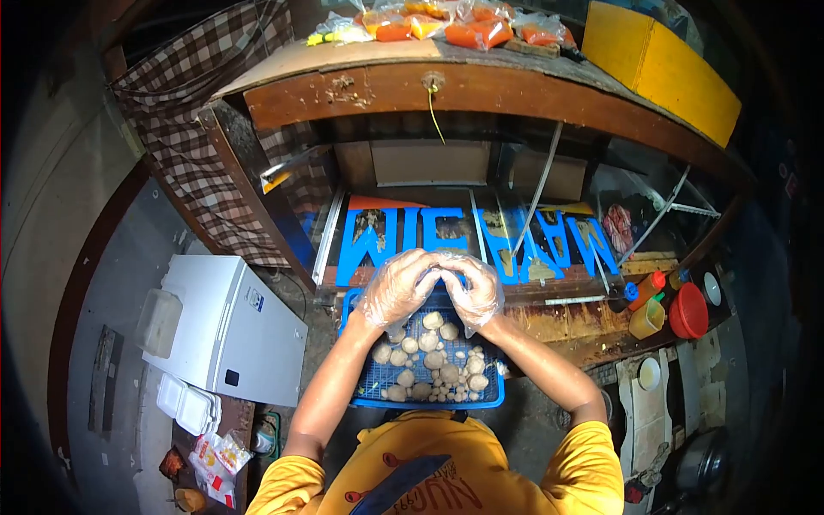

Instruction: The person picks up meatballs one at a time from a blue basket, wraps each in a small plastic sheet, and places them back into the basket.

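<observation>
Two hands, the left (399, 287) and the right (472, 292), each in a clear plastic glove, meet above a blue tray (369, 402). Both are curled inward with their fingertips together. Whether they grip anything between them cannot be told, since the fingers and the crinkled plastic cover that space.

The tray's near rim runs left to right in front of the person's yellow shirt (421, 455). The tray looks longer from side to side than from front to back, but its far end is partly hidden, so its true long axis is uncertain. The greyish balls (432, 320) scattered in it are roundish and point no particular way. Larger ones lie at the left, the middle and the right; many small ones gather toward the near right. Some at the far side may be out of sight under the gloves.

The balls in view lie below the hands and nearer the person, some close to the gloved wrists. Beyond the hands, big blue letters (412, 227) spread across the cart (343, 90); their lower parts are partly covered by the fingers. A pot (702, 459) at the lower right fades into shadow.
</observation>
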The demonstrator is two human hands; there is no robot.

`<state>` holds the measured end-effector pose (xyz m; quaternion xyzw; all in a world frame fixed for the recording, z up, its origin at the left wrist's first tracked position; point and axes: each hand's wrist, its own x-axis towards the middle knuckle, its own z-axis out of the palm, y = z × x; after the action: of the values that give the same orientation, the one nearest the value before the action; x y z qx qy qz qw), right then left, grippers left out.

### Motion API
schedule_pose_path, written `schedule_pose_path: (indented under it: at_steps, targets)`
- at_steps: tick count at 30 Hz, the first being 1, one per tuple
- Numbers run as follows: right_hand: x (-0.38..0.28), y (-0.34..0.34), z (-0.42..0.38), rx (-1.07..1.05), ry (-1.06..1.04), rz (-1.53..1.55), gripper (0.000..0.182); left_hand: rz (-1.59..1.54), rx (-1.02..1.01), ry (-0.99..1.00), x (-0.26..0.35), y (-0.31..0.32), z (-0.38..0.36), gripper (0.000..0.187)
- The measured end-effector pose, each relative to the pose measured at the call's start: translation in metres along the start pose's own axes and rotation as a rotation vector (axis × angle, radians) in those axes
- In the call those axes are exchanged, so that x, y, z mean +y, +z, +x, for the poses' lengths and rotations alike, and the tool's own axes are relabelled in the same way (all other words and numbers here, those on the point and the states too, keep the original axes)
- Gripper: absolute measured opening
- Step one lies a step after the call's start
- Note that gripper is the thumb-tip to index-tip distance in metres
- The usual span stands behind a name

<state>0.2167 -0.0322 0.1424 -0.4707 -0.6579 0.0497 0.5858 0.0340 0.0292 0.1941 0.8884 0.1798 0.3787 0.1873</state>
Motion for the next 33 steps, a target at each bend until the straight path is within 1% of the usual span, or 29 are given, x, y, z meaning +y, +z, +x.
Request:
schedule_pose_path:
  at_steps: [2, 7, 10, 12, 15, 20, 21, 22, 23, 24, 26, 28, 30, 31, 32, 33]
  targets:
    - [-0.003, -0.003, -0.008, -0.042, 0.011, 0.000, 0.017, -0.003, 0.009, 0.011, 0.003, 0.003, -0.006, 0.024]
    - [0.000, -0.001, -0.030, -0.059, 0.074, 0.010, 0.016, 0.003, -0.004, -0.041, 0.000, 0.019, -0.028, 0.021]
    - [0.002, 0.002, -0.042, -0.069, 0.117, 0.057, 0.014, -0.012, -0.060, -0.123, -0.003, 0.027, -0.040, 0.022]
    - [0.002, 0.002, -0.049, -0.081, 0.126, 0.051, 0.013, 0.013, -0.021, -0.072, -0.005, 0.033, -0.048, 0.023]
    - [0.005, 0.005, -0.061, -0.104, 0.169, 0.068, 0.011, 0.029, -0.037, -0.063, -0.004, 0.039, -0.058, 0.024]
    - [0.004, 0.005, -0.080, -0.155, 0.270, 0.102, 0.010, 0.063, -0.039, -0.084, -0.009, 0.054, -0.079, 0.023]
    - [0.005, 0.005, -0.084, -0.159, 0.275, 0.104, 0.010, 0.084, -0.071, -0.110, -0.009, 0.055, -0.083, 0.023]
    - [0.006, 0.006, -0.087, -0.160, 0.248, 0.066, 0.011, 0.106, -0.104, -0.133, -0.009, 0.057, -0.086, 0.024]
    - [0.008, 0.006, -0.092, -0.161, 0.223, 0.028, 0.012, 0.113, -0.035, -0.080, -0.010, 0.060, -0.092, 0.028]
    - [0.011, 0.005, -0.098, -0.163, 0.227, 0.029, 0.012, 0.111, -0.037, -0.083, -0.010, 0.061, -0.097, 0.028]
    - [0.019, 0.004, -0.110, -0.201, 0.225, -0.035, 0.013, 0.131, -0.067, -0.176, -0.011, 0.059, -0.106, 0.035]
    - [0.022, 0.002, -0.116, -0.179, 0.212, -0.028, 0.015, 0.135, -0.049, -0.183, -0.016, 0.059, -0.115, 0.037]
    - [0.025, -0.006, -0.121, -0.198, 0.259, -0.097, 0.018, 0.141, -0.029, -0.188, -0.019, 0.053, -0.122, 0.038]
    - [0.027, -0.010, -0.123, -0.208, 0.307, -0.114, 0.018, 0.170, -0.043, -0.227, -0.020, 0.049, -0.126, 0.037]
    - [0.028, -0.013, -0.125, -0.210, 0.311, -0.115, 0.018, 0.198, -0.057, -0.266, -0.021, 0.045, -0.129, 0.036]
    - [0.028, -0.017, -0.126, -0.196, 0.337, -0.183, 0.018, 0.200, -0.053, -0.295, -0.022, 0.041, -0.131, 0.037]
